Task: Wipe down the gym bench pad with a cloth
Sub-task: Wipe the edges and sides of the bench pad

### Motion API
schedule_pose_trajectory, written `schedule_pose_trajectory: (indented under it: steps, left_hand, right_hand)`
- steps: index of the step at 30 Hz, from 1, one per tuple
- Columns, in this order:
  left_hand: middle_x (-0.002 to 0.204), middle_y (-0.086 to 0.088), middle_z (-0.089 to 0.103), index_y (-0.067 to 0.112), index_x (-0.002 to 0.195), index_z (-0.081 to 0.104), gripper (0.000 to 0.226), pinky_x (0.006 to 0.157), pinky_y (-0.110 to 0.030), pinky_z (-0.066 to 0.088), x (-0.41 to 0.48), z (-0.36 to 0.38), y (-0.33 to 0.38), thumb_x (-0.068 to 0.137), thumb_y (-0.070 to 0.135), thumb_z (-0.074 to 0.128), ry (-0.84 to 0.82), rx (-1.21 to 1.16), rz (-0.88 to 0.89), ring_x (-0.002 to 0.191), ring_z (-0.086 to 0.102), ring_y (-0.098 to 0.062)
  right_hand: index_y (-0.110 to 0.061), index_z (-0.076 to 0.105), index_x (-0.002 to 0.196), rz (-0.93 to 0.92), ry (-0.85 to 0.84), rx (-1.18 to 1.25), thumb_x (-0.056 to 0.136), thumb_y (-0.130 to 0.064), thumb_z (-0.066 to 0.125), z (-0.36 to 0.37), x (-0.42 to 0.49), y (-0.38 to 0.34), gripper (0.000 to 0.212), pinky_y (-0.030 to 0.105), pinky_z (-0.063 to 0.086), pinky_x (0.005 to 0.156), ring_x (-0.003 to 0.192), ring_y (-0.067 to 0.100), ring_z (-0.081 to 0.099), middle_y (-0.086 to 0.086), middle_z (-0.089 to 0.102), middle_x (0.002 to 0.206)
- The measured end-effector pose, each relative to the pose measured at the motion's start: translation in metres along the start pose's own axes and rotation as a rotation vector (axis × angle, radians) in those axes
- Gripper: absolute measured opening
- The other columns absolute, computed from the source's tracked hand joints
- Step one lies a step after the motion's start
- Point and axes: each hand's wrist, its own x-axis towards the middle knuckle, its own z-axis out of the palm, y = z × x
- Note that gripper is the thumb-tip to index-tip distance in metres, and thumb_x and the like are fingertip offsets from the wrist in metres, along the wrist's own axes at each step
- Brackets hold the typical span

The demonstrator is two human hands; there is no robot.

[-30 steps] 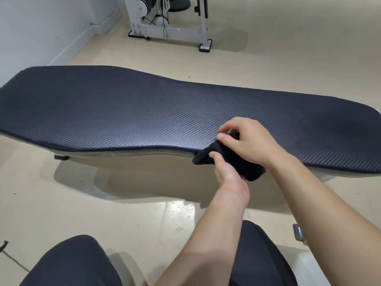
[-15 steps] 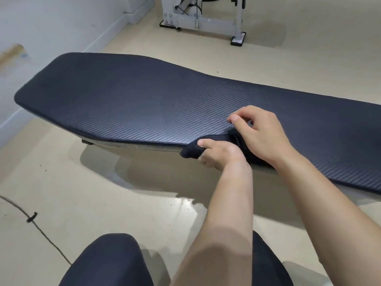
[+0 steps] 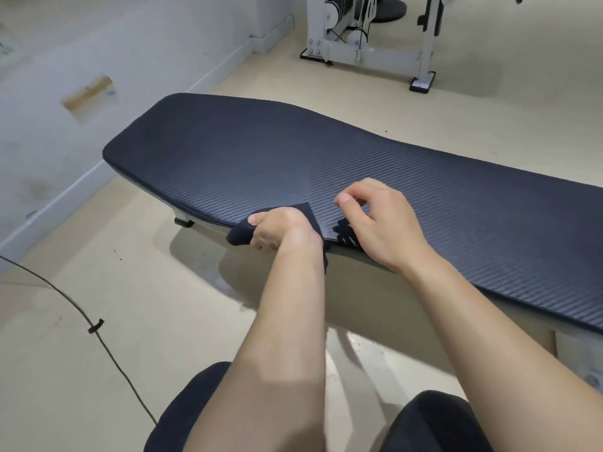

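Nearest the camera, two knees in dark trousers [image 3: 192,415] are seen at the bottom edge, with both bare forearms reaching forward between them. A thin black cable [image 3: 98,331] lies on the beige floor [image 3: 81,370], well to the left of the arms.

The left hand [image 3: 280,231] is closed around a dark cloth [image 3: 239,236] at the near edge of the bench pad [image 3: 408,197]. One bunched end of the cloth is seen sticking out to the left of the fist and hanging just over the pad's edge; a flat corner of it is laid on the pad just beyond the knuckles.

Just to the right of that grip, the right hand [image 3: 378,223] is held over the pad with its fingers curled and slightly parted, the thumb raised. No part of the cloth is held by it; whether its fingertips touch the pad cannot be told.

The dark, ribbed pad is stretched from far left of the hands to the right edge of the view. Beyond it, a white machine frame [image 3: 375,57] is seen standing on the floor, and a pale wall [image 3: 130,44] is seen far to the left.
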Motion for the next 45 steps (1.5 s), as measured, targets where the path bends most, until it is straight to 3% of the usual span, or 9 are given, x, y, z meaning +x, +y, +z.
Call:
schedule_pose_trajectory:
  steps: [5,8,13,17,21,29,35,40,45]
  left_hand:
    - [0.149,-0.022,0.044,-0.003,0.146,0.032,0.062,0.107,-0.044,0.035,0.023,-0.01,0.02,0.106,0.043,0.022,0.045,-0.023,0.033,0.132,0.046,-0.04]
    - [0.147,-0.025,0.045,-0.003,0.143,0.037,0.068,0.108,-0.048,0.034,0.002,-0.007,-0.002,0.103,0.051,0.025,-0.04,-0.056,0.0,0.131,0.046,-0.043]
    - [0.123,-0.019,0.062,0.005,0.126,0.047,0.095,0.091,-0.042,0.052,-0.011,0.022,-0.08,0.081,0.085,0.021,-0.107,-0.048,0.015,0.102,0.063,-0.038]
    - [0.138,-0.021,0.049,0.002,0.136,0.034,0.065,0.101,-0.043,0.042,-0.03,0.003,-0.065,0.1,0.057,0.03,-0.246,-0.111,-0.024,0.122,0.053,-0.04]
    - [0.134,-0.023,0.049,0.005,0.122,0.036,0.058,0.099,-0.053,0.045,0.004,0.006,-0.043,0.099,0.057,0.029,-0.162,-0.116,0.023,0.117,0.054,-0.043]
    - [0.139,-0.026,0.04,-0.004,0.132,0.031,0.058,0.101,-0.049,0.041,0.079,-0.012,0.014,0.103,0.045,0.028,-0.005,0.011,0.293,0.125,0.046,-0.046]
    - [0.148,-0.022,0.039,0.0,0.141,0.028,0.049,0.095,-0.039,0.035,0.135,-0.034,0.084,0.105,0.035,0.028,-0.044,0.163,0.379,0.129,0.045,-0.038]
    - [0.147,-0.018,0.037,0.002,0.139,0.03,0.045,0.086,-0.03,0.025,0.158,-0.037,0.101,0.105,0.031,0.033,-0.088,0.185,0.455,0.13,0.041,-0.032]
    - [0.148,-0.02,0.039,0.0,0.135,0.033,0.043,0.084,-0.031,0.025,0.198,-0.034,0.14,0.105,0.031,0.032,-0.093,0.26,0.491,0.127,0.043,-0.036]
  right_hand:
    - [-0.026,0.069,0.093,0.009,-0.008,-0.022,0.097,-0.039,0.044,0.003,-0.004,0.001,0.028,0.041,0.049,0.082,0.09,0.015,0.059,-0.009,0.066,0.095]
    - [-0.026,0.07,0.094,0.0,0.003,-0.019,0.097,-0.037,0.044,0.009,-0.006,0.006,0.028,0.04,0.049,0.081,0.093,0.015,0.059,-0.01,0.064,0.095]
    - [-0.028,0.071,0.094,-0.022,0.005,0.032,0.092,-0.038,0.05,0.007,-0.001,0.009,0.023,0.034,0.045,0.081,0.096,0.011,0.059,-0.013,0.064,0.099]
    - [-0.031,0.071,0.102,0.038,0.002,0.072,0.096,-0.031,0.053,0.0,0.007,0.009,0.019,0.033,0.046,0.083,0.099,0.004,0.058,-0.016,0.066,0.108]
    - [-0.029,0.07,0.103,-0.014,-0.028,0.044,0.095,-0.029,0.053,0.019,0.015,-0.01,0.018,0.038,0.048,0.088,0.102,0.007,0.058,-0.015,0.065,0.106]
    - [-0.029,0.068,0.109,-0.041,-0.002,0.057,0.096,-0.029,0.051,0.075,0.033,-0.048,0.022,0.039,0.048,0.09,0.108,0.009,0.057,-0.015,0.062,0.113]
    - [-0.027,0.068,0.114,-0.062,0.036,0.081,0.098,-0.028,0.047,0.119,0.054,-0.082,0.026,0.038,0.048,0.092,0.111,0.012,0.056,-0.013,0.062,0.117]
    - [-0.024,0.062,0.127,-0.157,-0.096,-0.042,0.098,-0.019,0.044,0.153,0.072,-0.113,0.034,0.025,0.035,0.092,0.119,0.015,0.05,-0.009,0.059,0.13]
    - [-0.018,0.053,0.138,-0.236,-0.198,-0.148,0.09,-0.007,0.043,0.18,0.092,-0.14,0.05,0.031,0.036,0.1,0.125,0.022,0.046,-0.003,0.053,0.14]
